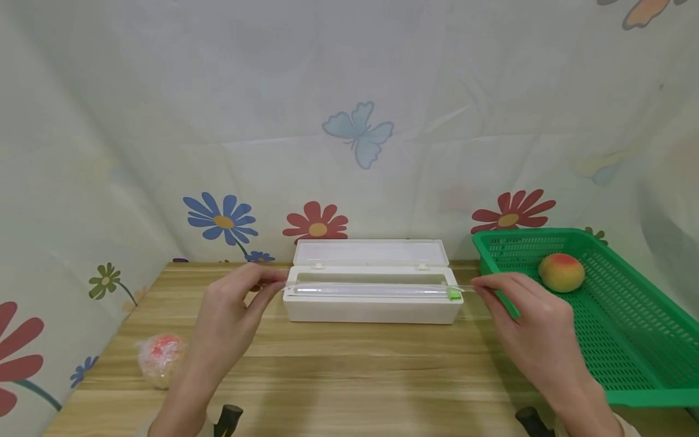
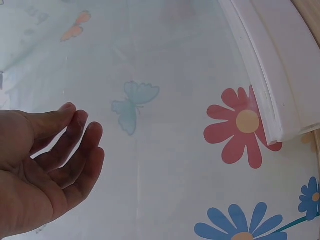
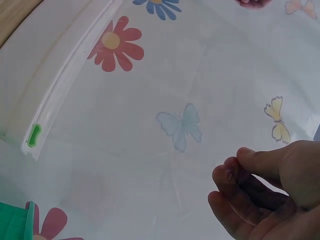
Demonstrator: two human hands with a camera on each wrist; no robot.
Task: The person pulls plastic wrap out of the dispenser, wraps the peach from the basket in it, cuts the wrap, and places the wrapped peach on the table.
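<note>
A white cling film dispenser box (image 1: 374, 311) stands in the middle of the wooden table, its lid (image 1: 371, 252) raised at the back. Along its front opening lies a clear cutter rail with a green slider (image 1: 454, 294). My left hand (image 1: 232, 309) pinches one corner of the clear cling film (image 1: 371, 284) between thumb and fingertips, just left of the box. On the other side my right hand (image 1: 537, 328) pinches the opposite corner. The sheet spans between both hands; its transparency makes its full extent hard to see.
A peach wrapped in film (image 1: 161, 359) sits at the table's left, beside my left forearm. To the right is a green plastic basket (image 1: 628, 397) with one bare peach (image 1: 562, 272) inside. A flower-patterned curtain (image 1: 415, 182) hangs behind the table.
</note>
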